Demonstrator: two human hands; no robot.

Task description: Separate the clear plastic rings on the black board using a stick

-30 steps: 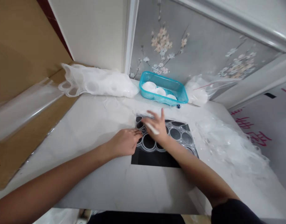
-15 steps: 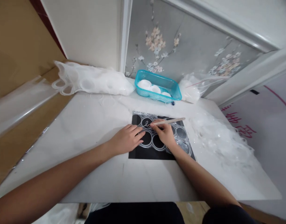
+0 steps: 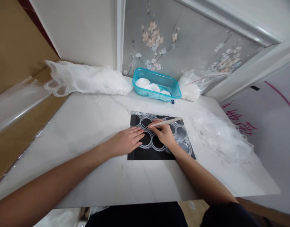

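On the table lies a black mat point(image 3: 150, 155) with a clear sheet of white-rimmed rings point(image 3: 145, 147) over it. My left hand point(image 3: 126, 141) rests flat at the sheet's left side, fingers stretched out and touching the rings. My right hand point(image 3: 162, 130) pinches a thin, pale, stick-like tool point(image 3: 169, 121), slanted up to the right. Its lower end is at a ring in the upper left of the sheet. The tip is too small to make out, so I cannot tell its exact kind.
A blue basket point(image 3: 156, 97) with several white round pieces stands at the back, a clear bag point(image 3: 191, 88) beside it. White ring-holed sheets point(image 3: 88, 80) are heaped back left. Loose clear scraps point(image 3: 222, 137) are piled on the right of the white table point(image 3: 92, 186).
A white curl that showed inside the upper-left ring is no longer visible there. My right hand still pinches the tool near that ring. The whole view has shifted slightly.
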